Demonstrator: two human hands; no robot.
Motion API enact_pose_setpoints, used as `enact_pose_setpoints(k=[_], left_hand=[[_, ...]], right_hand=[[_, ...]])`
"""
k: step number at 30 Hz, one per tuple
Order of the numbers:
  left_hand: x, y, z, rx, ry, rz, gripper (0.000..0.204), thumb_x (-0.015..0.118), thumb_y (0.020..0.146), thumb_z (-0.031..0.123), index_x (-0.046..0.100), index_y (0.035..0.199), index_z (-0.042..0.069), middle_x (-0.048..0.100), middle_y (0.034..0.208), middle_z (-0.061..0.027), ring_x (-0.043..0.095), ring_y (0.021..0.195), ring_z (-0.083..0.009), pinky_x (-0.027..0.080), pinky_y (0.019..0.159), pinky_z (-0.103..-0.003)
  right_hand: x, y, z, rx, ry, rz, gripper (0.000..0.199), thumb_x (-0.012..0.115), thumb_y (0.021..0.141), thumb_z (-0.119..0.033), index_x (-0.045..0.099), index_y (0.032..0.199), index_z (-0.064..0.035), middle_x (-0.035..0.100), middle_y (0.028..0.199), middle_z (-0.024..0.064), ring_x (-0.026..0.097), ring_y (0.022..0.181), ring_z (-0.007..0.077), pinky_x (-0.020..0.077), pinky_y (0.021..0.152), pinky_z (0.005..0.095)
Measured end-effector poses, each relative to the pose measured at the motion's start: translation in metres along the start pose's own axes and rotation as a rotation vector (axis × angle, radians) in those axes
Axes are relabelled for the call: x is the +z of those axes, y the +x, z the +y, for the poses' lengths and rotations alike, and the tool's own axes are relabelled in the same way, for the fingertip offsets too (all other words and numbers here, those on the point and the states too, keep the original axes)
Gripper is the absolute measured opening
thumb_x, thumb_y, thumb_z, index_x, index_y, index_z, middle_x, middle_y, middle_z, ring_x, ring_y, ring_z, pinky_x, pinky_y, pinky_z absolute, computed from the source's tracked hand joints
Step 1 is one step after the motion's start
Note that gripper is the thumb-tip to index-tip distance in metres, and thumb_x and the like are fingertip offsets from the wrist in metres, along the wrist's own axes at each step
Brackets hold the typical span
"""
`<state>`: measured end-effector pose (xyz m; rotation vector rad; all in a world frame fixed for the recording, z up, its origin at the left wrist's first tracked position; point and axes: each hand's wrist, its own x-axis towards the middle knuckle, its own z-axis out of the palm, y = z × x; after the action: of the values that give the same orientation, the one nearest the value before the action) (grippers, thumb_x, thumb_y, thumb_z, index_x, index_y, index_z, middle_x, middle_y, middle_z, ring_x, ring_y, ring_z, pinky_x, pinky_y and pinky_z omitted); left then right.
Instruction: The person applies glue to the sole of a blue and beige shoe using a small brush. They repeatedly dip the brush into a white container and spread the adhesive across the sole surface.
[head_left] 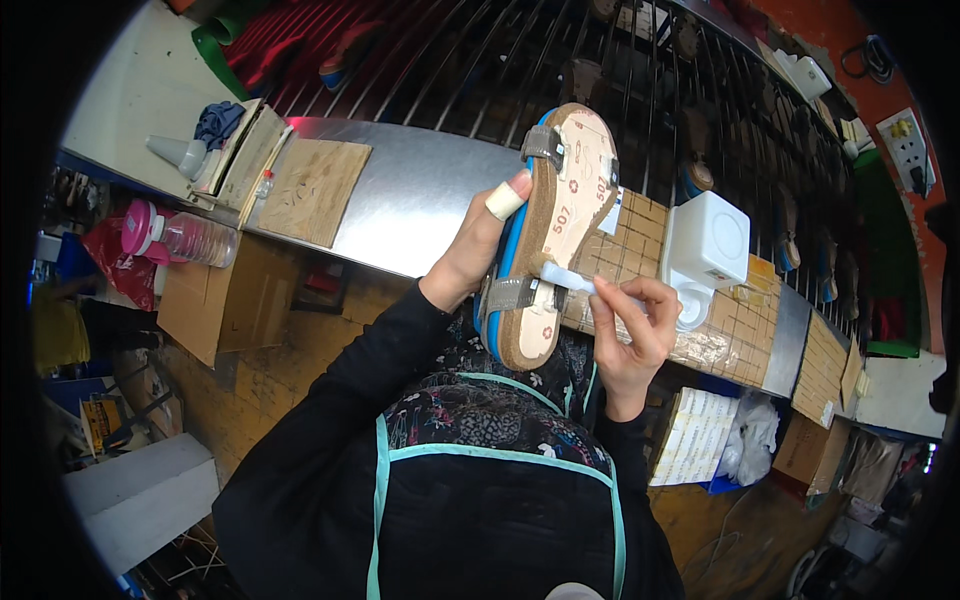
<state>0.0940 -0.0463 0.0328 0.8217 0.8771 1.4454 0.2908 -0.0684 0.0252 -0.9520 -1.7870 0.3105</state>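
Your hands hold a sandal sole and a brush above the worktop.

Your left hand (478, 250) is closed on the blue edge of the sandal sole (555, 230), held upright with its tan underside toward you; the thumb is taped. Your right hand (632, 325) pinches a small white brush (570, 278), its tip touching the sole near the middle. A white container (708, 245) stands just right of the sole on the worktop (410, 190); a pink-capped bottle (185, 237) lies far left.

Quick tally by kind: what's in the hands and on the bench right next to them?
Sandal sole, held by left hand: 1
Brush, held by right hand: 1
White tub on bench: 1
Pink-capped bottle: 1
Total: 4
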Motion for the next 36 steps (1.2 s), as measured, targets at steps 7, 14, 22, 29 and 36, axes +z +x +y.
enact_pose_setpoints(k=[7, 14, 22, 29, 36], left_hand=[[0.0, 0.011, 0.012, 0.056, 0.049, 0.013, 0.063, 0.045, 0.096, 0.053, 0.058, 0.117, -0.005, 0.067, 0.103, -0.0154, 0.066, 0.089, -0.0149, 0.053, 0.077, -0.026], [-0.001, 0.015, 0.014, 0.077, 0.013, 0.012, 0.062, 0.046, 0.096, 0.053, 0.059, 0.116, -0.004, 0.067, 0.1, -0.0137, 0.066, 0.087, -0.0141, 0.054, 0.076, -0.026], [0.004, 0.011, 0.009, 0.151, -0.087, -0.016, 0.065, 0.044, 0.096, 0.056, 0.056, 0.124, -0.002, 0.067, 0.104, -0.0125, 0.066, 0.093, -0.0149, 0.054, 0.081, -0.027], [-0.03, 0.012, 0.014, 0.23, 0.008, 0.168, 0.063, 0.043, 0.096, 0.055, 0.059, 0.116, -0.003, 0.067, 0.102, -0.0125, 0.066, 0.089, -0.0137, 0.053, 0.076, -0.027], [-0.032, 0.008, 0.008, 0.38, 0.21, 0.214, 0.052, 0.047, 0.098, 0.047, 0.061, 0.108, -0.001, 0.065, 0.093, -0.0054, 0.06, 0.081, -0.0102, 0.047, 0.072, -0.025]], right_hand=[[0.002, -0.004, -0.004, -0.087, -0.007, 0.01, 0.034, 0.082, 0.068, -0.006, 0.077, 0.1, -0.0188, 0.058, 0.09, 0.0027, 0.049, 0.08, 0.0189, 0.0365, 0.071, 0.0295], [-0.007, 0.011, -0.004, -0.168, 0.019, -0.002, 0.031, 0.081, 0.07, -0.005, 0.077, 0.097, -0.0176, 0.057, 0.093, 0.0029, 0.052, 0.079, 0.0177, 0.0374, 0.074, 0.0293], [0.008, 0.046, 0.005, -0.006, -0.03, 0.074, 0.025, 0.078, 0.075, -0.009, 0.077, 0.099, -0.0146, 0.058, 0.09, 0.0027, 0.052, 0.076, 0.0135, 0.0321, 0.075, 0.0287], [0.001, -0.006, -0.017, 0.23, 0.195, -0.182, 0.02, 0.076, 0.078, -0.01, 0.076, 0.098, -0.0107, 0.057, 0.088, 0.003, 0.053, 0.071, 0.0126, 0.0346, 0.075, 0.0279], [0.002, -0.005, -0.022, 0.121, -0.085, -0.086, 0.024, 0.078, 0.075, -0.009, 0.077, 0.099, -0.0122, 0.057, 0.092, 0.0046, 0.054, 0.077, 0.0165, 0.0346, 0.077, 0.0298]])
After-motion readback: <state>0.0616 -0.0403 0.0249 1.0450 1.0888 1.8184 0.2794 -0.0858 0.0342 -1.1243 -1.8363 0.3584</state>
